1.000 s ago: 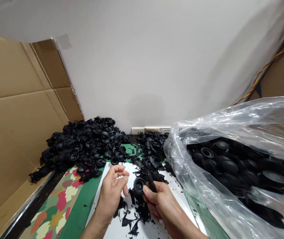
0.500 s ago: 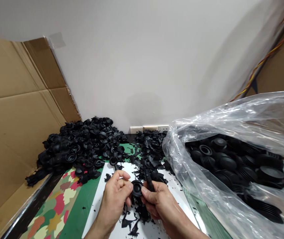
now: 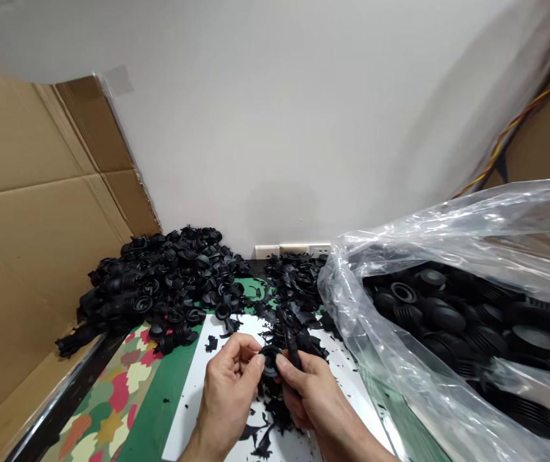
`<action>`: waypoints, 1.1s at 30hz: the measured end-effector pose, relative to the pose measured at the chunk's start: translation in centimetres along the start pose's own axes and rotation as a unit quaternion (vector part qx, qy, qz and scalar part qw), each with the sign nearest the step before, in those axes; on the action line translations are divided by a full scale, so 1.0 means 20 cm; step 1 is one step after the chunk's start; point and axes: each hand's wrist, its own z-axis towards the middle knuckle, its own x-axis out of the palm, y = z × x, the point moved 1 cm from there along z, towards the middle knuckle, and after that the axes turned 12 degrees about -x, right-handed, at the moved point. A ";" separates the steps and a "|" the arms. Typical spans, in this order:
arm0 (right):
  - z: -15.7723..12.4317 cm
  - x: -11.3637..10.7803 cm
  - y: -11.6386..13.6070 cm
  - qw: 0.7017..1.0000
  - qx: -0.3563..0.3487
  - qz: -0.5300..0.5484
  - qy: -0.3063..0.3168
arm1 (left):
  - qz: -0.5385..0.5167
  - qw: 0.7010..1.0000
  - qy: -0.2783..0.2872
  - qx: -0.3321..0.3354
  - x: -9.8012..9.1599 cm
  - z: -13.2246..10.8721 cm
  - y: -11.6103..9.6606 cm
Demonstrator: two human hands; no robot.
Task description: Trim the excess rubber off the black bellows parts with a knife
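Note:
Between my two hands is a round black rubber boot, its ringed opening facing up. My left hand pinches its left edge between thumb and fingers. On the other side, the thumb of my right hand presses against the boot's right edge. A slim dark stick-like tool stands up from the right hand's fingers; its exact kind does not show. Under the hands, black rubber scraps lie on a white board.
At the left rises a heap of ribbed black rubber boots beside a cardboard sheet. More scraps pile up by the wall sockets. A clear plastic bag of black boots stands open at right.
The boot has tilted and turned a little in my fingers, and my left fingers have closed in on its edge. The view has shifted slightly.

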 end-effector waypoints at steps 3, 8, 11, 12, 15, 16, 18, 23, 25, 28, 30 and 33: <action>-0.01 0.01 0.01 0.999 -0.018 0.045 0.013 | 0.009 1.000 0.005 0.008 0.00 -0.01 -0.01; -0.04 0.03 0.10 0.996 -0.006 0.090 0.015 | 0.028 0.999 0.011 0.018 0.00 -0.03 -0.01; -0.04 0.04 0.11 0.994 -0.003 0.107 0.030 | 0.066 0.997 0.001 0.043 0.00 -0.03 -0.01; -0.04 0.04 0.11 0.994 -0.003 0.108 0.029 | 0.087 0.994 -0.011 0.066 0.00 -0.03 -0.01; -0.02 0.03 0.06 0.994 -0.006 0.108 0.016 | 0.162 0.971 -0.056 0.167 -0.01 -0.04 -0.04; -0.01 0.02 0.05 0.994 -0.007 0.110 0.013 | 0.190 0.959 -0.066 0.199 -0.01 -0.04 -0.05; -0.01 0.02 0.04 0.993 -0.007 0.114 0.019 | 0.251 0.932 -0.082 0.250 -0.02 -0.05 -0.07; -0.01 0.01 0.03 0.994 -0.002 0.102 0.031 | 0.400 0.844 -0.126 0.335 -0.01 -0.06 -0.10; 0.01 0.00 0.01 0.995 -0.010 0.093 0.023 | 0.432 0.822 -0.123 0.350 -0.01 -0.06 -0.11; 0.02 0.00 -0.01 0.997 -0.023 0.070 0.023 | 0.441 0.824 -0.109 0.338 -0.01 -0.06 -0.12; 0.03 -0.01 -0.02 0.998 -0.033 0.051 0.032 | 0.443 0.830 -0.104 0.322 -0.01 -0.06 -0.12; 0.03 -0.02 -0.03 0.998 -0.050 0.024 0.034 | 0.462 0.821 -0.104 0.319 -0.01 -0.06 -0.13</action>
